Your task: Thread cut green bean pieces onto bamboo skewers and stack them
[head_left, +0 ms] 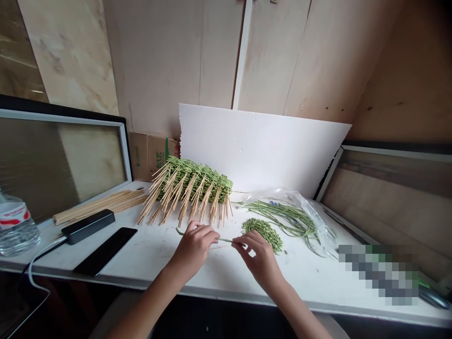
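A thin green long bean [226, 240] is stretched between my two hands above the front of the table. My left hand [195, 245] pinches it, and its curled end sticks out to the left behind the fingers. The other end is held between the thumb and fingers of my right hand [257, 254]. Just behind my right hand lies a heap of short cut bean pieces [264, 230]. Beyond my left hand is a large stack of bean pieces on bamboo skewers [199, 176], bare stick ends pointing toward me. Whole long beans [289, 215] lie beside a clear plastic bag [326, 230].
Loose bamboo skewers [102, 205] lie at the left, behind a black box [90, 226] with a white cable and a black phone [106, 251]. A water bottle [16, 226] stands at far left. A white board [261, 146] leans at the back, near a cardboard box [141, 155].
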Action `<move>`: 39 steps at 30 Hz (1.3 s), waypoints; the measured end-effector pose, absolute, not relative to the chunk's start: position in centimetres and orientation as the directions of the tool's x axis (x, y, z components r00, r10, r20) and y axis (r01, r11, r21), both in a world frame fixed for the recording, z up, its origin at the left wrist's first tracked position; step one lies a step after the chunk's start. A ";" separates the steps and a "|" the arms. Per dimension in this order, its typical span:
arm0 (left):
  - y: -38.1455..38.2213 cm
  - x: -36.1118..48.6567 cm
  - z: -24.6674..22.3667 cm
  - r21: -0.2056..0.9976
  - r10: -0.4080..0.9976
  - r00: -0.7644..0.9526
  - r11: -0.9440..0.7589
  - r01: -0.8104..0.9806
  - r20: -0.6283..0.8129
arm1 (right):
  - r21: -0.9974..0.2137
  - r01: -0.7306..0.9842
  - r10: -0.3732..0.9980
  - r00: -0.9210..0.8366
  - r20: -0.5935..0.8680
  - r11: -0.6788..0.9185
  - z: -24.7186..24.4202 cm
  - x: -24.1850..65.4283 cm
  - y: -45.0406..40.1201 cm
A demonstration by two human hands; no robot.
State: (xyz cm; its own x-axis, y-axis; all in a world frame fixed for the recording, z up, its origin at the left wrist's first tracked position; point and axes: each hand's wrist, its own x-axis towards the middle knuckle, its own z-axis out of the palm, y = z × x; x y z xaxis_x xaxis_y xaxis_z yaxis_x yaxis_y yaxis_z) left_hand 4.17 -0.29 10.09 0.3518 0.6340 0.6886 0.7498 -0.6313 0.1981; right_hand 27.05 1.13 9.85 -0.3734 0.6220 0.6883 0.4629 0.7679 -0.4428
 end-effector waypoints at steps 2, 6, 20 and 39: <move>-0.5 4.8 10.0 0.273 0.690 0.322 -0.606 0.747 0.648 | -0.428 0.477 0.616 -0.366 0.698 0.768 9.4 26.7 1.2; -0.9 5.9 10.0 0.443 0.781 0.306 -0.577 0.686 0.544 | -0.420 0.450 0.593 -0.375 0.712 0.788 8.8 26.1 1.1; -1.2 6.2 9.5 0.485 0.741 0.373 -0.656 0.578 0.558 | -0.462 0.278 0.538 -0.379 0.753 0.842 8.7 25.8 0.4; 0.5 4.5 8.3 0.669 0.810 0.246 -0.581 0.465 0.532 | -0.379 0.690 0.776 -0.450 0.442 0.617 5.9 30.2 5.2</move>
